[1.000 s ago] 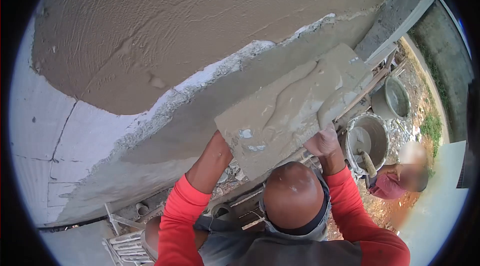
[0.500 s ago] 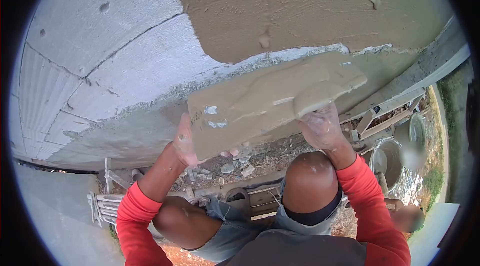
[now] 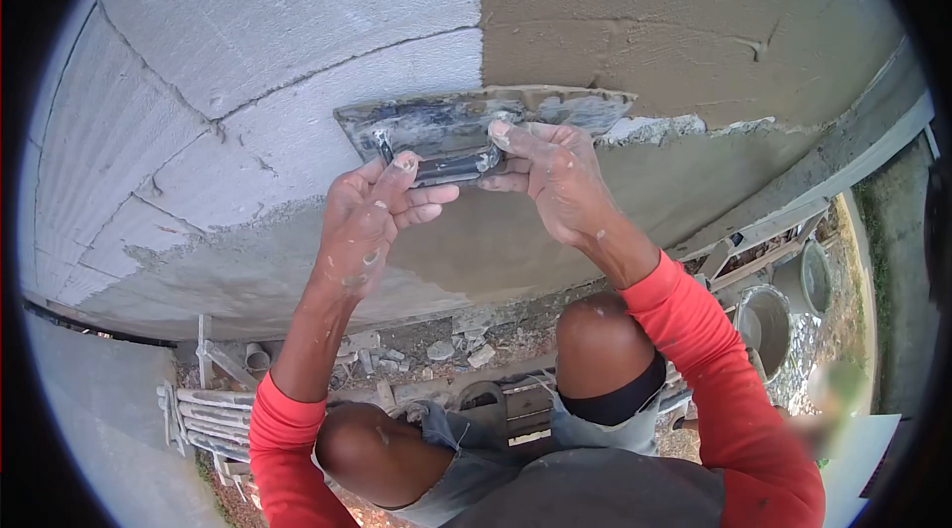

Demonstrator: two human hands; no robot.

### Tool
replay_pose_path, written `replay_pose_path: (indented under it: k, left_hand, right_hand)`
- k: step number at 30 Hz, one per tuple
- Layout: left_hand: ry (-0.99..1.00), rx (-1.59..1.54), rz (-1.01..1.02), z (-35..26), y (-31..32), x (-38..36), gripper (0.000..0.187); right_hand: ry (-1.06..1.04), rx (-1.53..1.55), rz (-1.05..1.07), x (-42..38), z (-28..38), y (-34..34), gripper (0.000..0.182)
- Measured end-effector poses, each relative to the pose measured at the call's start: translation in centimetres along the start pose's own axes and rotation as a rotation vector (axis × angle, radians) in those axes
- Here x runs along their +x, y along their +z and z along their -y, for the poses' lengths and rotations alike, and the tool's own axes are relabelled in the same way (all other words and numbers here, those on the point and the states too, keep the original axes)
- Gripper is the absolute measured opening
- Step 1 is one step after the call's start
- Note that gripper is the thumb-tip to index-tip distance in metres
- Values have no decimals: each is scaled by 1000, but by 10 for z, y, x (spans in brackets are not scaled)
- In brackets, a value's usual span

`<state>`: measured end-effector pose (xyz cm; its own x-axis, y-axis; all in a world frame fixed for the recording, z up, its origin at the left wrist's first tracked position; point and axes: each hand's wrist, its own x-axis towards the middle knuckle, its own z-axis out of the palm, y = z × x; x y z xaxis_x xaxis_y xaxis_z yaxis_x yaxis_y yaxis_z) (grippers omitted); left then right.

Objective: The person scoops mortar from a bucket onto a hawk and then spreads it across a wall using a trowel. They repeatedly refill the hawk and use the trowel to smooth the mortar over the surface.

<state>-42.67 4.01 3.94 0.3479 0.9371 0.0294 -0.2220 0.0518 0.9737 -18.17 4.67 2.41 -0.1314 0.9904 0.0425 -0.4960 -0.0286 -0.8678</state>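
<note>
A long plastering trowel (image 3: 436, 131) lies with its flat face against the wall, its handle (image 3: 448, 169) turned toward me. My left hand (image 3: 372, 216) closes thumb and fingers round the handle's left end, its lower fingers curled below. At the other end, my right hand (image 3: 565, 176) grips the handle with its thumb up on the trowel's back. Brown wet plaster (image 3: 615, 22) covers the wall above right of the blade. Pale bare blocks (image 3: 288, 121) with dark joint lines show to the left. Any mortar under the trowel is hidden.
Under my knees stands a scaffold of wooden poles (image 3: 218, 409). Rubble (image 3: 446, 348) lies along the wall's foot. Two buckets (image 3: 764, 320) and a wooden frame (image 3: 754, 245) stand at the right. A concrete ledge (image 3: 793, 181) sticks out along the wall's right side.
The trowel has turned over from its mortar-loaded face toward me to face against the wall, and has moved up. Both hands have shifted from its ends onto the handle.
</note>
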Motion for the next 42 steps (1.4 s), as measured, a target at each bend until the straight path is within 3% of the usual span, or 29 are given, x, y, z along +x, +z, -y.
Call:
replay_pose_path:
  k: [3, 5, 7, 10, 11, 13, 15, 18, 21, 24, 28, 30, 33, 35, 38, 42]
  left_hand:
    - [114, 23, -15, -56, 26, 7, 44]
    - [384, 3, 71, -88, 35, 15, 48]
    - [546, -78, 151, -120, 50, 22, 49]
    - [460, -36, 148, -126, 77, 12, 45]
    - [364, -79, 180, -107, 80, 11, 40]
    - [-71, -59, 90, -33, 94, 8, 35]
    - [-169, -108, 169, 33, 84, 19, 32]
    - [-154, -112, 129, 34, 98, 32, 29]
    - [14, -91, 145, -30, 116, 46, 28]
    - [310, -32, 195, -106, 137, 57, 34]
    - [519, -124, 330, -127, 159, 69, 34]
    - [335, -134, 228, -97, 185, 57, 30]
    - [-42, -182, 164, -17, 197, 53, 28]
    - [-170, -218, 144, 28, 202, 57, 27]
    - [-157, -200, 124, 37, 210, 84, 27]
    - [154, -240, 227, -55, 243, 99, 29]
  right_hand:
    - [-125, -113, 17, 3, 58, 28, 34]
    - [-313, -106, 129, 8, 102, 40, 39]
    - [-487, -5, 300, 16, 135, 43, 33]
    - [-500, -136, 438, -8, 164, 23, 39]
    - [-525, -162, 152, -24, 145, 23, 34]
    - [-268, -319, -174, -55, 86, -21, 27]
    - [-144, -244, -152, -51, 41, -72, 27]
    - [-148, -281, -127, -38, 40, -85, 26]
    - [-208, -184, -78, -22, 101, -61, 26]
    - [-433, -152, 82, -5, 172, -34, 28]
    - [-550, -197, 60, -30, 216, -17, 31]
    - [-519, -232, 6, -48, 216, -36, 28]
    - [-354, -329, -231, -61, 145, -112, 29]
    - [-250, -305, -303, -62, 100, -150, 30]
    - [-246, -273, -329, -47, 110, -158, 30]
    - [-458, -289, -264, -30, 205, -119, 34]
